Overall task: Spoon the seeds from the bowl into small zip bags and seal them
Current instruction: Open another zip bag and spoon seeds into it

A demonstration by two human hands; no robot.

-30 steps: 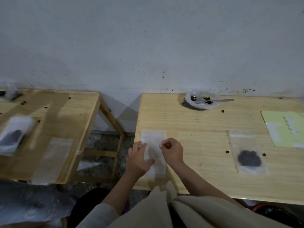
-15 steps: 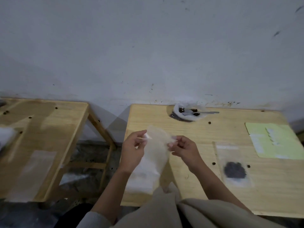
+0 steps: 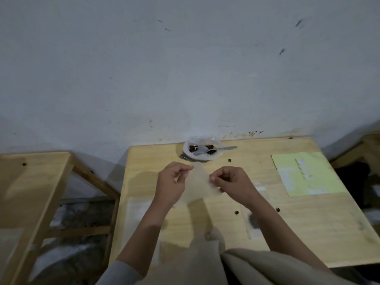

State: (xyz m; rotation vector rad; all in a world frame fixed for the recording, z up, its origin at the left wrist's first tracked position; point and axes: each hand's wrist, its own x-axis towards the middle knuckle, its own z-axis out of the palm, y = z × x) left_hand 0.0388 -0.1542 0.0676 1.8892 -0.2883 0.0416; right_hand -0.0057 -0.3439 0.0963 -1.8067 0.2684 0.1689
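Both hands have lifted the empty zip bag [image 3: 198,183] off the table [image 3: 267,223] and carried it up and forward, so it now hangs in the air between them instead of lying flat by the near edge as it did a second ago. The left hand [image 3: 171,183] pinches the bag's upper left corner between thumb and curled fingers; the right hand [image 3: 232,184] pinches the opposite edge the same way, its other fingers folded in. Judging from that two-sided grip at the top, the mouth is being pulled apart for filling, though blur hides whether the zip has parted.

Held like this, the bag looks thin, translucent and limp, tilted with its lower part sagging toward the person, and no dark mass shows inside it, so it seems still unfilled.

Beyond the hands, well apart at the far edge by the wall, sits the bowl [image 3: 202,151] with dark seeds [image 3: 192,148] in it and the spoon [image 3: 218,149] resting inside, handle pointing right. Nobody holds the spoon, so one hand will probably have to let go to scoop. A filled bag [image 3: 254,222] lies flat under the right forearm, a yellow sheet [image 3: 304,173] farther right, and loose seeds dot the wood.
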